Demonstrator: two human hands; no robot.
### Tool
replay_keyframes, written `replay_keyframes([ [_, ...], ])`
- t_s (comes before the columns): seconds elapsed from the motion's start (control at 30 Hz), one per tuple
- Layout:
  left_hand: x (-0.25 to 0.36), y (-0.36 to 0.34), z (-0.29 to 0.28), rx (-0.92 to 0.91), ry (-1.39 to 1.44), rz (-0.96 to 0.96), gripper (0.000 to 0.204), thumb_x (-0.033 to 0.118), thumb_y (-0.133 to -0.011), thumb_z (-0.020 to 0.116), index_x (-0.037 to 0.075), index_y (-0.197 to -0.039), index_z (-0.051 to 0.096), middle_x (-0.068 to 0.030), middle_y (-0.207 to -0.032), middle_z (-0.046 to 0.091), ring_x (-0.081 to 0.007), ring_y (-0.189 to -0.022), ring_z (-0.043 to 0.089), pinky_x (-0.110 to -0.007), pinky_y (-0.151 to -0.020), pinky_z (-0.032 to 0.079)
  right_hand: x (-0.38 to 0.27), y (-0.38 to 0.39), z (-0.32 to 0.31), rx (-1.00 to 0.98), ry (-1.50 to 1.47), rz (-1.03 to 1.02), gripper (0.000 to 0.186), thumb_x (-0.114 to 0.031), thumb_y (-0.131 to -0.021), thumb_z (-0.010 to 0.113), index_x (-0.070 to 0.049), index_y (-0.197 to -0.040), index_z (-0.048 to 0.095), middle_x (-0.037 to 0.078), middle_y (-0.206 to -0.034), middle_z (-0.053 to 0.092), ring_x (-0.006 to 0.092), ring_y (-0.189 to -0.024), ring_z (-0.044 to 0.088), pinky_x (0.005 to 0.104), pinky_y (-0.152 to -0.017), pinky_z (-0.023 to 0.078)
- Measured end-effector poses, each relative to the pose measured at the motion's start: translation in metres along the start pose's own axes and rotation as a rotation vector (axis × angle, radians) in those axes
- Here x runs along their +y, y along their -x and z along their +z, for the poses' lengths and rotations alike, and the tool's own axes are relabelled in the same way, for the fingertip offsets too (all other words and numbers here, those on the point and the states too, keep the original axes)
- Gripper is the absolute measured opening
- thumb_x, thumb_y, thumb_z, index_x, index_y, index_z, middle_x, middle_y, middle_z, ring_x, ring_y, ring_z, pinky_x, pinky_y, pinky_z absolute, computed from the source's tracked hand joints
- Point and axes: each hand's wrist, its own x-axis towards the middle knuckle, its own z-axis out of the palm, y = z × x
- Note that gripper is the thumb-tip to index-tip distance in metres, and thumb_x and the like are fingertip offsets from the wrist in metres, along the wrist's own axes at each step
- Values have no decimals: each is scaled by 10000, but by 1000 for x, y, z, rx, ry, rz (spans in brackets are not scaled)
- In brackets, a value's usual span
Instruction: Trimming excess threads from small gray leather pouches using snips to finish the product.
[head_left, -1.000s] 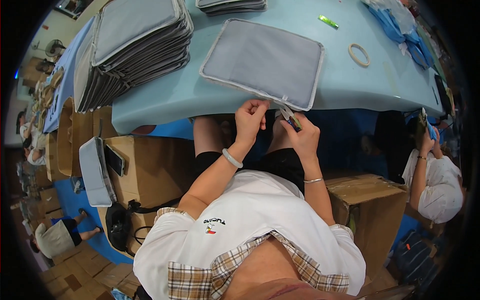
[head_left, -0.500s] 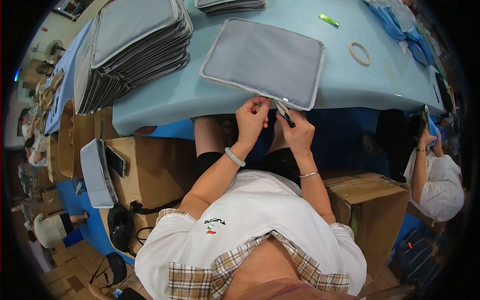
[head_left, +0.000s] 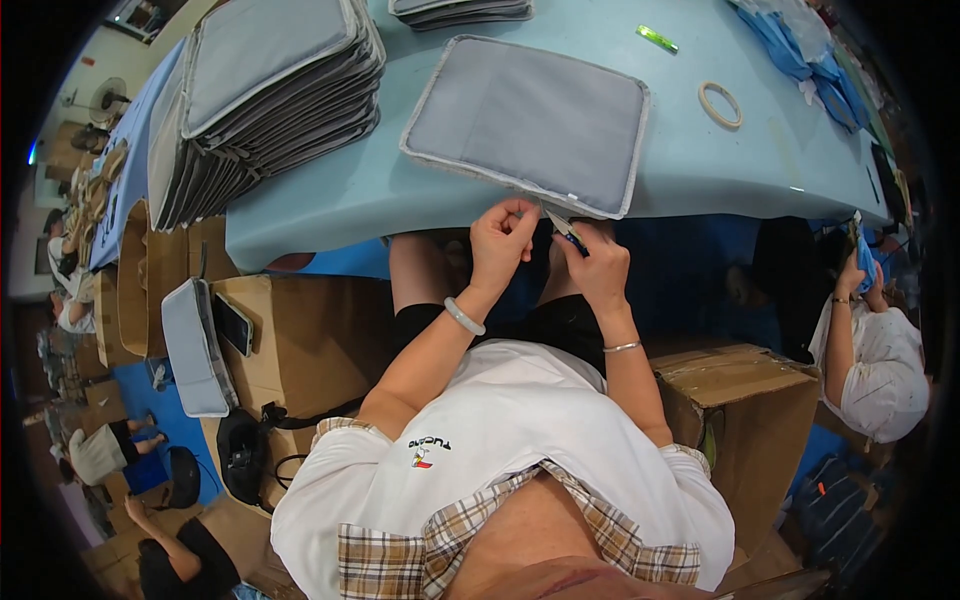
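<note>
A grey padded fabric panel [head_left: 530, 115] with a pale bound edge lies on the table before me, its near edge by the table's front. My left hand [head_left: 503, 243] is pinched closed just below that edge; what its fingertips hold is too small to make out. Close beside it, my right hand [head_left: 598, 258] is closed around a small pair of thread snips [head_left: 571, 237]. The snips' blades point toward my left fingertips, below a small white tag [head_left: 571, 197] on the panel's edge.
A tall stack of similar grey panels [head_left: 275, 90] stands at the left of the blue-covered table [head_left: 330, 205]. A tape roll [head_left: 720, 105] and a green packet [head_left: 657, 40] lie at right. Cardboard boxes [head_left: 330, 335] flank me; a phone [head_left: 233, 324] rests at left. Another person [head_left: 872, 365] works at right.
The snips have drawn slightly down from the panel's edge, their blades now tilted toward my left fingertips. My left hand stays nearly still. At the lower left, another person has moved further into view.
</note>
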Motion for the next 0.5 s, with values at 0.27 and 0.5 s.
replay_keyframes([
  [0.27,-2,2,-31,-235,-326,-207,147,130,-884,699,-12,-909,672,5,-521,544,-46,-409,473,-203,-392,358,-5,8,-26,-106,-158,212,313,-229,-743,819,-22,-935,684,105,-746,680,247,-623,654,315,-567,504],
  [0.5,16,-6,-7,74,-227,117,193,161,-870,718,-3,-968,689,10,-500,533,-42,-408,468,-212,-391,341,-22,-7,-31,-174,-282,238,292,-204,-753,812,-25,-927,661,90,-686,625,201,-576,593,290,-549,462],
])
